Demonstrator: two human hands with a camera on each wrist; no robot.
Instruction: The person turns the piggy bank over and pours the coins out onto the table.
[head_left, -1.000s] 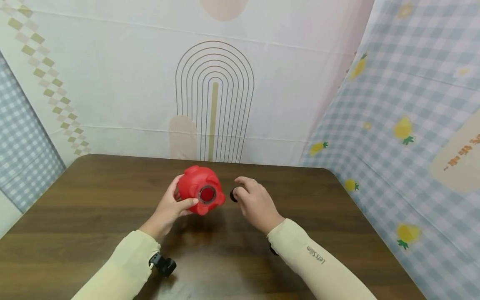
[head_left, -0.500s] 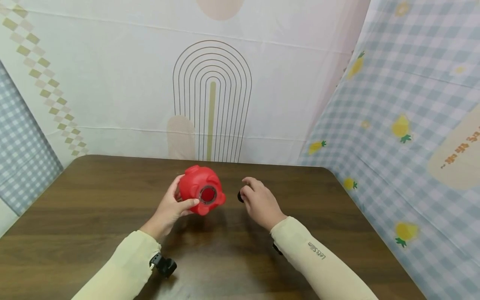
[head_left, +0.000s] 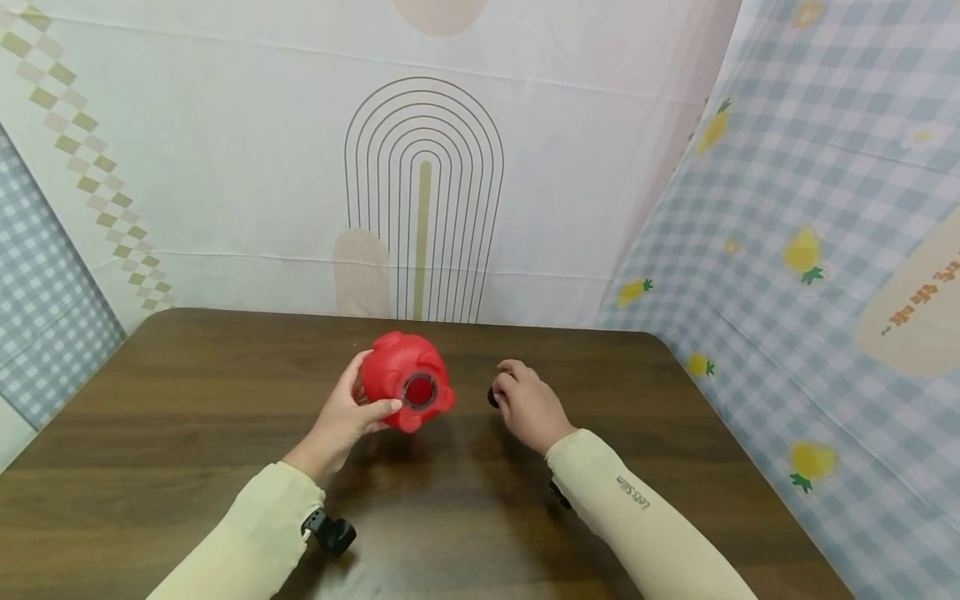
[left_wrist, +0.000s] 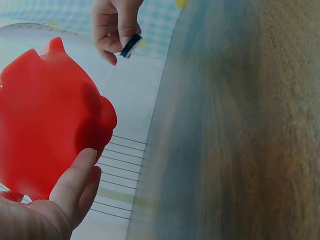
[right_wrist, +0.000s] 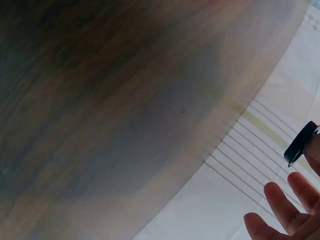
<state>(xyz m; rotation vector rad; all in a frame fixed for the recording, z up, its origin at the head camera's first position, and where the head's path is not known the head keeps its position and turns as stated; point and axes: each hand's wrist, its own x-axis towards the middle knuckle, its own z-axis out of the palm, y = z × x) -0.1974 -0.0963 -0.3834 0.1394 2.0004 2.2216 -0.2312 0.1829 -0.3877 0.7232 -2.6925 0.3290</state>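
Observation:
A glossy red piggy bank (head_left: 393, 362) is held up over the table, tipped so that the round, dark-rimmed hole (head_left: 418, 391) in its underside, ringed by stubby feet, faces the head camera. My left hand (head_left: 337, 425) grips it from the left, thumb beside the hole. In the left wrist view the smooth red side of the piggy bank (left_wrist: 45, 115) fills much of the left. To its right, my right hand (head_left: 534, 408) pinches a small round black cap (head_left: 492, 398). The right wrist view shows this cap (right_wrist: 299, 145) edge-on, the other fingers spread below it.
A dark brown wooden table (head_left: 187, 400) lies under both hands. Behind it hangs a white cloth (head_left: 247, 167) printed with arches, and a blue checked cloth (head_left: 757, 317) runs along the right side. Each wrist wears a black strap-on camera (head_left: 330, 533).
My right hand has moved a little to the right with the black cap, away from the piggy bank. The left hand keeps its grip and has hardly moved.

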